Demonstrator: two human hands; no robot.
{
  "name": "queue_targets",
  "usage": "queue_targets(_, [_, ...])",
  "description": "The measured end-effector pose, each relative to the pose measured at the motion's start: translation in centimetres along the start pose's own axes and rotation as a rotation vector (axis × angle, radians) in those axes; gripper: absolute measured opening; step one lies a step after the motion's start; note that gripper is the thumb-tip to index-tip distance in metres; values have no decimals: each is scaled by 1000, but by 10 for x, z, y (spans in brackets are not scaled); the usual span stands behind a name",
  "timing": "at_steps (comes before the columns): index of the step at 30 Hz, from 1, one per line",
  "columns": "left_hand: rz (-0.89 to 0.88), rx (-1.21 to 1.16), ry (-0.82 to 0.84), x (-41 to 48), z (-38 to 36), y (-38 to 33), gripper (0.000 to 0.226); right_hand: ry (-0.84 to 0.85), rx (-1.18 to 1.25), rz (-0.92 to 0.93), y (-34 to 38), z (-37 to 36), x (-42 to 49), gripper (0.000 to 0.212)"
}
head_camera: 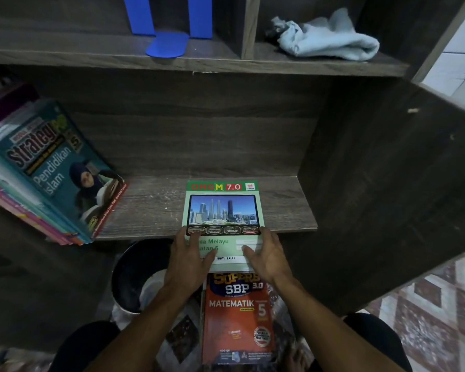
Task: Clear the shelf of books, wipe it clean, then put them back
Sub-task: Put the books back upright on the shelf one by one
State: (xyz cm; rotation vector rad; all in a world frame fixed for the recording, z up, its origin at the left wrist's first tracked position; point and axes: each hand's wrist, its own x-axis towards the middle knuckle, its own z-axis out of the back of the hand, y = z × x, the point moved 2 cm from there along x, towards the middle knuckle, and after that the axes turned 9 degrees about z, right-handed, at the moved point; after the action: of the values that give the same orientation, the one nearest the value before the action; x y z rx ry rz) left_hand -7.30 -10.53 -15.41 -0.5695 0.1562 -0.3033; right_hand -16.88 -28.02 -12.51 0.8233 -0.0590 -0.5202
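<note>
so all you really get of the person is arms and knees tbh: the left forearm [151,312] and right forearm [314,312] are bare right down to the edge of the shot, and the left hand [191,253] and right hand [266,255] are bare too, longish fingers, knuckles showing pretty clearly. The left knee [78,345] and right knee [379,342] are covered in plain black-looking fabric, trousers or shorts, can't tell which in this dim light. Might be bare toes [297,355] low down by the right knee, too murky to say
</note>
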Motion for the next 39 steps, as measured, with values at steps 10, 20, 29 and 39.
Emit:
queue_targets(10, [224, -297, -1, 5, 6, 4, 92, -54, 346, -97, -15, -4, 9, 73])
queue_targets(20, [415, -229, 156, 40, 39, -4, 68, -83, 683, -135, -25, 6, 4, 39])
queue_targets(29, [504, -795, 659, 49, 55, 4, 35, -103, 783, -214, -37, 1, 11, 38])
queue_targets(39, [666, -1017, 762, 36, 70, 5, 47, -102, 704, -132, -31, 0, 14, 43])
